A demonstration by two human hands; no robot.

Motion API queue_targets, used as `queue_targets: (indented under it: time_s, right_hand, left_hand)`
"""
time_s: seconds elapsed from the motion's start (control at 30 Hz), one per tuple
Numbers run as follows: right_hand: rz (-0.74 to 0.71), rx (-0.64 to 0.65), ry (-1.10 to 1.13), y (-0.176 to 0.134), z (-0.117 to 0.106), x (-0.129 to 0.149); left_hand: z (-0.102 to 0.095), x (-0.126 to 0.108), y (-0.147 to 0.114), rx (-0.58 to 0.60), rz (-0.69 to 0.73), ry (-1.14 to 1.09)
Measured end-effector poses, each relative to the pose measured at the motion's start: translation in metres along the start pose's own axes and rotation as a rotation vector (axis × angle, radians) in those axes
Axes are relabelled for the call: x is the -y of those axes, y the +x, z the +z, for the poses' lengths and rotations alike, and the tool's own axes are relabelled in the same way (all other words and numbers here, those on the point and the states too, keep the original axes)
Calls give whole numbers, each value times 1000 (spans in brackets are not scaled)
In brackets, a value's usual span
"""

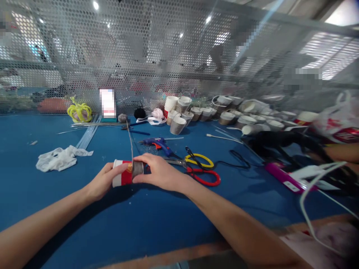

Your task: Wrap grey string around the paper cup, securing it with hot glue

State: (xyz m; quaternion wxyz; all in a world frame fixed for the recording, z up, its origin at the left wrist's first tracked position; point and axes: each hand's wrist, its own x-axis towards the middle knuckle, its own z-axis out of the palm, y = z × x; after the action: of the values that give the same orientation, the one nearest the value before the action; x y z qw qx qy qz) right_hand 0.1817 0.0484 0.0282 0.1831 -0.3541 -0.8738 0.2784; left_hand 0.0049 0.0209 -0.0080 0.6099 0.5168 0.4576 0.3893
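A red and white paper cup lies on its side between my two hands, just above the blue table. Grey yarn is wrapped around its right part, and a strand runs from there back to a small grey yarn ball. My left hand is closed around the cup's white left end, the thumb stretched along its side. At the yarn-covered end, my right hand grips with thumb and fingers. A blue hot glue gun and scissors with red and yellow handles lie just beyond my right hand.
Several wrapped cups stand along the back and right, before a perforated metal screen. A crumpled white cloth lies at left. A phone stands upright at the back. A purple power strip and cables occupy the right.
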Motion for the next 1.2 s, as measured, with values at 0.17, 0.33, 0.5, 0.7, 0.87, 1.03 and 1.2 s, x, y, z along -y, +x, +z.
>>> queue_targets:
  time_s: [0.17, 0.33, 0.5, 0.7, 0.87, 1.03, 1.2]
  right_hand:
    - [-94, -41, -45, -1, 10, 0]
    - [-180, -44, 153, 3, 13, 3]
    - [-146, -48, 291, 1, 15, 8]
    - [-85, -72, 371, 2, 12, 4]
    - [242, -359, -150, 13, -16, -28]
    - [512, -312, -434, 26, -33, -73]
    - [613, -186, -416, 36, -24, -94]
  left_hand:
    - [1, 2, 1, -84, 2, -24]
    - [1, 4, -1, -56, 37, 127]
    - [2, 5, 0, -55, 35, 196]
    - [2, 6, 1, -67, 20, 279]
    - [-1, 5, 1, -74, 37, 328]
    - [-3, 3, 1, -78, 88, 434]
    - [-5, 3, 4, -72, 84, 463]
